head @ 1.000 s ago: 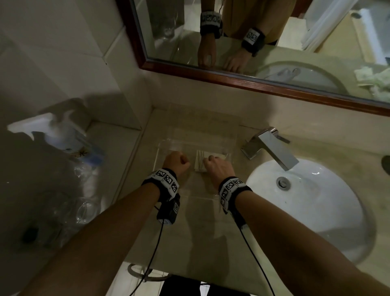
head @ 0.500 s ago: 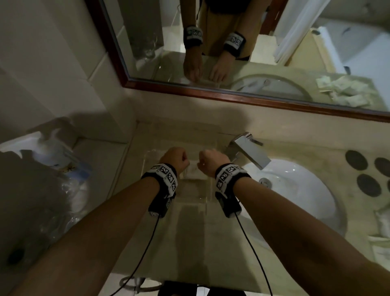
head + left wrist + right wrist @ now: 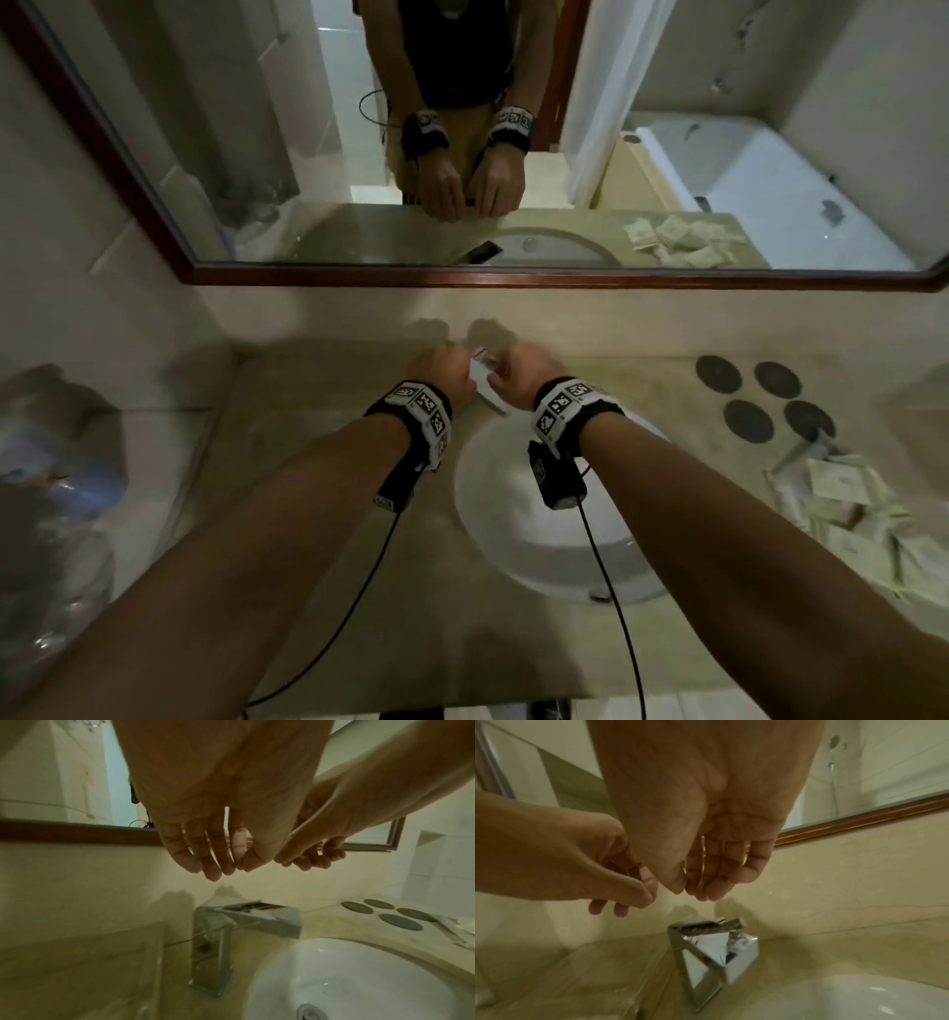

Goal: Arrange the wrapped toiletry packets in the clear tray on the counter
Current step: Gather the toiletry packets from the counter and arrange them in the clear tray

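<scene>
Both of my hands hang side by side above the faucet, fingers loosely down, holding nothing. In the head view my left hand [image 3: 441, 370] and right hand [image 3: 524, 372] nearly touch. The left wrist view shows the left hand [image 3: 213, 866] with relaxed, empty fingers, and the right wrist view shows the same for the right hand [image 3: 700, 888]. A pile of pale wrapped packets [image 3: 852, 509] lies on the counter right of the sink. The clear tray [image 3: 160, 963] stands left of the faucet, blurred, and its contents cannot be made out.
The chrome faucet [image 3: 231, 923] stands right under the hands, with the white sink [image 3: 513, 514] in front of it. Several dark round coasters [image 3: 760, 401] lie behind the packets. Plastic bags and a bottle [image 3: 61, 462] sit far left. A mirror spans the wall.
Both hands have left the tray and moved right and up, over the faucet. The head view has swung right, so the packet pile now shows.
</scene>
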Demonstrator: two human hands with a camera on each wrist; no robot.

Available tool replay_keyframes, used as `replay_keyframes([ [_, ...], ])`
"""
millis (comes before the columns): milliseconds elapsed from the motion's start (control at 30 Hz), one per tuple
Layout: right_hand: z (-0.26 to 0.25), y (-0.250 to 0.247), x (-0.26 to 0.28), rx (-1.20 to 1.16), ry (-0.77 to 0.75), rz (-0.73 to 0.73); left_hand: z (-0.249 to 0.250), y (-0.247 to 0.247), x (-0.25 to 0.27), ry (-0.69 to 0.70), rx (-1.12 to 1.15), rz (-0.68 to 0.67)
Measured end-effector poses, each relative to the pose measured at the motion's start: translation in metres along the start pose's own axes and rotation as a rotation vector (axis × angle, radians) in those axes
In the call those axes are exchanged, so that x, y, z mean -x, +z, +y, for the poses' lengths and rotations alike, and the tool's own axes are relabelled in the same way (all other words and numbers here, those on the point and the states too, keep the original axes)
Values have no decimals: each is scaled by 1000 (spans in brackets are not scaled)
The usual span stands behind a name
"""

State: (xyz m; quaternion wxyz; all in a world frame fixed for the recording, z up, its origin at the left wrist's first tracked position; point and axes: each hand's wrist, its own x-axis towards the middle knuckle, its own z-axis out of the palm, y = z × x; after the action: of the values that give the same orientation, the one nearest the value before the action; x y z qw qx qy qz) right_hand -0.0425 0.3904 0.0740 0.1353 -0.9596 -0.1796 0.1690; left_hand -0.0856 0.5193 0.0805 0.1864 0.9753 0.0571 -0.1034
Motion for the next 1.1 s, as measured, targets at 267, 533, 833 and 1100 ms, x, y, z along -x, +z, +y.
replay_keyframes([
  [267,138,-39,65,-7,94,-1,137,36,4,130,-14,-1],
  [533,254,-53,117,-1,223,-57,231,82,-8,191,-76,-132],
  [833,334,-49,178,-109,410,-61,300,125,-10,320,-105,-297],
  [1100,392,-30,241,-133,625,-76,356,175,0,475,-180,-462],
])
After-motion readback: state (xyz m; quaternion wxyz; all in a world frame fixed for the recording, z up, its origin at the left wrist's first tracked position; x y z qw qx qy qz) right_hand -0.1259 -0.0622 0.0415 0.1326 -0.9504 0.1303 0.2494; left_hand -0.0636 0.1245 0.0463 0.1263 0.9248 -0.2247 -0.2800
